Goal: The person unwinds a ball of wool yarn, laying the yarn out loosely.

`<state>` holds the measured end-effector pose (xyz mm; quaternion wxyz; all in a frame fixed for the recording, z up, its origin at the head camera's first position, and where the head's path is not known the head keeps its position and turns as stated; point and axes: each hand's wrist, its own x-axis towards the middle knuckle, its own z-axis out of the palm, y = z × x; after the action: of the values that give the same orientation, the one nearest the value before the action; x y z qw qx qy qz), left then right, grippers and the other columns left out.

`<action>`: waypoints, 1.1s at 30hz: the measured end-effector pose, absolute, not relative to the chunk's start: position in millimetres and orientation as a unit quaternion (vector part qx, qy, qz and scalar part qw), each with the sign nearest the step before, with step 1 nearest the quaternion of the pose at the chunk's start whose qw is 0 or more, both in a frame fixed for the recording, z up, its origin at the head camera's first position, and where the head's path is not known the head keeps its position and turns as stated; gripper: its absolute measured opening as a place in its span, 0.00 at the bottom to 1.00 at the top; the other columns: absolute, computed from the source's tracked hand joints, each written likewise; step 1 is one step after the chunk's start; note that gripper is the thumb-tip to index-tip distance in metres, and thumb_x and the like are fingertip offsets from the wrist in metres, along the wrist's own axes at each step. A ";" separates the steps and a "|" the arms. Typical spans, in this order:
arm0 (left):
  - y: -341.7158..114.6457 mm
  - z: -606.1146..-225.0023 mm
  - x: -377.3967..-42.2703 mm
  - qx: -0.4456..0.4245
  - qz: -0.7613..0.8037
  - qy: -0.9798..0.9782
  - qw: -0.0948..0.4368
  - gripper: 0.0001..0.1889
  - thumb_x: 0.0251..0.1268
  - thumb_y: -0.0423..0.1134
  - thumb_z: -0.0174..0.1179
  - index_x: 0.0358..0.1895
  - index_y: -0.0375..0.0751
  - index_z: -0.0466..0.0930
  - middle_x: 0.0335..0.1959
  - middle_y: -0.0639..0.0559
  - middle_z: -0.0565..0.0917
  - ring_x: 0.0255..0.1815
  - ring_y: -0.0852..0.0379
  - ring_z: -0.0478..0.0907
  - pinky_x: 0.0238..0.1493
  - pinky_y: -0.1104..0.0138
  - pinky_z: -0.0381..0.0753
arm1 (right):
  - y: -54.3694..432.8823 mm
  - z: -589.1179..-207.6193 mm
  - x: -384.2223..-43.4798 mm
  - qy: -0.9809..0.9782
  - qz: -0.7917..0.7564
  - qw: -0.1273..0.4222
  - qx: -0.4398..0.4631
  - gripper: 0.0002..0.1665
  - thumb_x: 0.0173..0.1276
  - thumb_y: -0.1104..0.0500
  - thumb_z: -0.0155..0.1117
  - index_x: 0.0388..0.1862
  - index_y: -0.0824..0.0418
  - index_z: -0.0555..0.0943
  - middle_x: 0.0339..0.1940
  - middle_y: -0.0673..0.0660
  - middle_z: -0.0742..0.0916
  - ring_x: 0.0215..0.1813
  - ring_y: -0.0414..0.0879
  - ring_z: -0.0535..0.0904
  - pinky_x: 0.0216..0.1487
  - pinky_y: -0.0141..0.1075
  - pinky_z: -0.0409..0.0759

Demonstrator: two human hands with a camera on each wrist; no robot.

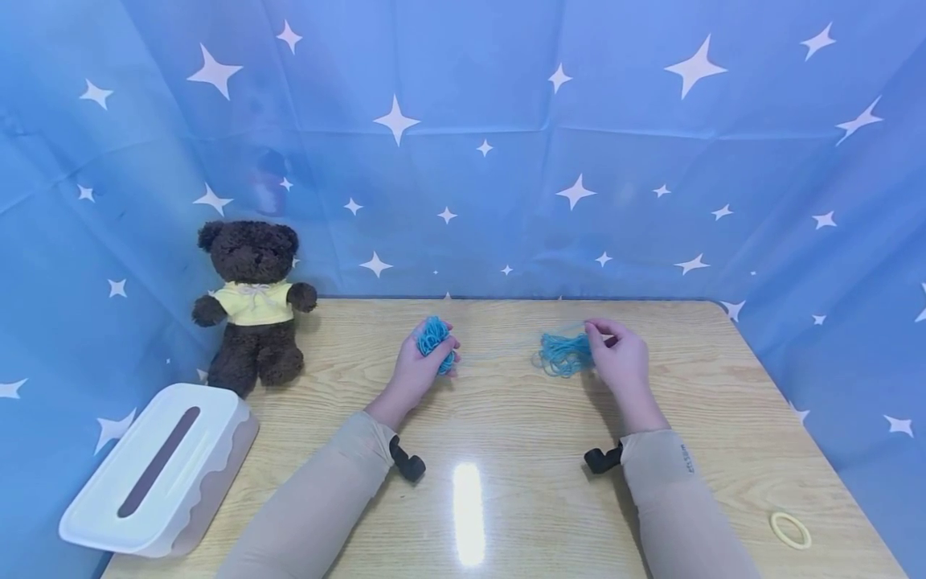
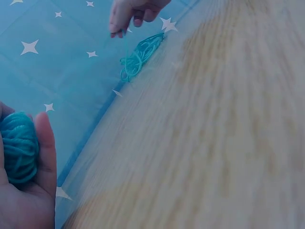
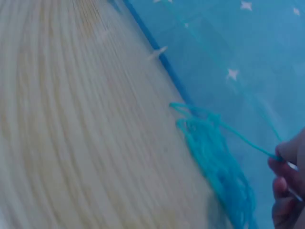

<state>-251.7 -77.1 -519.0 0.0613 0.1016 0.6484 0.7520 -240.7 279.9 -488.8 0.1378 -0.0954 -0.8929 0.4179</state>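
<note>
A wound ball of blue yarn (image 1: 433, 336) sits in my left hand (image 1: 417, 371), thumb across its front and fingers behind it. In the left wrist view the yarn ball (image 2: 20, 148) shows its wraps between thumb and fingers. My right hand (image 1: 622, 358) pinches a single strand of yarn (image 3: 248, 141) between thumb and fingertips. Beside and below that hand a loose, looped bundle of the same yarn (image 1: 564, 354) lies on the table. A thin strand runs across between the two hands.
A brown teddy bear (image 1: 256, 342) in a yellow top sits at the back left of the wooden table (image 1: 535, 498). Nearer on the left stands a white tissue box (image 1: 195, 474) with a slotted lid. A pale yellow ring (image 1: 776, 528) lies at the front right.
</note>
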 end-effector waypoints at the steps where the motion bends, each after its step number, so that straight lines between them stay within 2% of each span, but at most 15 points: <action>1: -77.2 -518.9 -251.7 0.101 0.752 0.649 0.059 0.25 0.86 0.41 0.61 0.72 0.28 0.71 0.57 0.21 0.81 0.42 0.53 0.88 0.36 0.62 0.94 | 282.9 -490.4 -241.1 -0.895 0.412 0.138 -0.104 0.24 0.86 0.42 0.61 0.63 0.56 0.90 0.55 0.62 0.92 0.42 0.44 0.81 0.34 0.31 0.79; 6: -76.6 -518.7 -252.3 0.098 0.753 0.648 0.052 0.23 0.86 0.38 0.59 0.72 0.27 0.70 0.55 0.21 0.82 0.42 0.56 0.89 0.36 0.63 0.94 | 294.0 -495.5 -241.5 -0.902 0.386 0.128 -0.147 0.24 0.87 0.44 0.58 0.64 0.57 0.89 0.61 0.63 0.92 0.49 0.55 0.87 0.38 0.36 0.80; 10: -76.3 -518.2 -252.3 0.096 0.755 0.647 0.050 0.23 0.86 0.37 0.59 0.72 0.26 0.70 0.49 0.33 0.85 0.42 0.57 0.91 0.36 0.61 0.95 | 300.7 -496.3 -241.5 -0.905 0.365 0.113 -0.186 0.25 0.88 0.45 0.56 0.66 0.57 0.88 0.65 0.64 0.90 0.57 0.61 0.88 0.45 0.44 0.82; 13: -75.9 -517.9 -252.5 0.094 0.760 0.642 0.041 0.23 0.85 0.37 0.60 0.72 0.25 0.70 0.47 0.38 0.87 0.46 0.57 0.91 0.42 0.55 0.96 | 303.4 -496.8 -241.8 -0.911 0.345 0.101 -0.202 0.25 0.87 0.45 0.56 0.66 0.57 0.88 0.65 0.64 0.91 0.61 0.64 0.87 0.53 0.53 0.84; 18: -75.2 -518.1 -252.5 0.092 0.770 0.630 0.037 0.25 0.85 0.37 0.61 0.72 0.23 0.70 0.57 0.27 0.86 0.51 0.57 0.92 0.52 0.50 0.94 | 303.3 -498.0 -241.8 -0.922 0.325 0.067 -0.198 0.26 0.86 0.46 0.56 0.67 0.58 0.88 0.65 0.65 0.90 0.66 0.66 0.85 0.65 0.62 0.82; 20: -74.6 -517.6 -251.7 0.090 0.772 0.627 0.043 0.24 0.85 0.36 0.61 0.72 0.23 0.70 0.57 0.27 0.86 0.50 0.57 0.92 0.53 0.49 0.94 | 300.6 -497.0 -240.4 -0.923 0.328 0.064 -0.190 0.26 0.86 0.46 0.56 0.70 0.59 0.86 0.69 0.68 0.87 0.68 0.68 0.83 0.67 0.63 0.81; 23: -73.6 -517.1 -250.7 0.091 0.775 0.623 0.048 0.24 0.84 0.35 0.61 0.71 0.22 0.70 0.55 0.30 0.87 0.49 0.57 0.93 0.54 0.49 0.94 | 292.3 -493.6 -237.9 -0.920 0.340 0.096 -0.170 0.27 0.86 0.48 0.55 0.72 0.60 0.84 0.73 0.71 0.82 0.70 0.70 0.79 0.69 0.65 0.78; 26: -73.3 -517.2 -250.4 0.098 0.777 0.620 0.048 0.23 0.84 0.35 0.61 0.71 0.23 0.70 0.54 0.32 0.88 0.49 0.56 0.93 0.54 0.50 0.94 | 277.4 -491.9 -237.3 -0.912 0.356 0.162 -0.123 0.25 0.85 0.50 0.55 0.71 0.60 0.84 0.72 0.69 0.81 0.63 0.68 0.81 0.63 0.63 0.79; 29: -73.7 -518.1 -250.9 0.106 0.780 0.614 0.051 0.20 0.84 0.36 0.62 0.68 0.27 0.73 0.55 0.30 0.87 0.48 0.56 0.93 0.54 0.52 0.94 | 252.7 -491.8 -236.4 -0.902 0.376 0.209 -0.030 0.21 0.85 0.51 0.59 0.66 0.60 0.87 0.66 0.65 0.86 0.51 0.60 0.84 0.54 0.53 0.82; 31: -74.0 -518.7 -251.5 0.110 0.784 0.609 0.056 0.19 0.84 0.36 0.62 0.68 0.29 0.74 0.56 0.27 0.86 0.48 0.56 0.93 0.54 0.53 0.94 | 231.7 -491.0 -232.8 -0.899 0.386 0.200 0.042 0.19 0.85 0.52 0.62 0.65 0.59 0.88 0.62 0.63 0.89 0.45 0.55 0.85 0.48 0.47 0.84; 33: -74.1 -518.9 -252.1 0.115 0.786 0.604 0.062 0.21 0.83 0.36 0.63 0.69 0.28 0.72 0.57 0.26 0.86 0.49 0.55 0.93 0.54 0.55 0.94 | 209.7 -490.5 -227.7 -0.899 0.394 0.162 0.106 0.19 0.85 0.52 0.63 0.67 0.59 0.87 0.62 0.62 0.90 0.43 0.50 0.86 0.46 0.42 0.86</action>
<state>-252.1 -74.1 -518.9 0.0618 0.1146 0.6044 0.7860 -227.7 209.7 -490.5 0.1623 0.1062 -0.8985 0.3938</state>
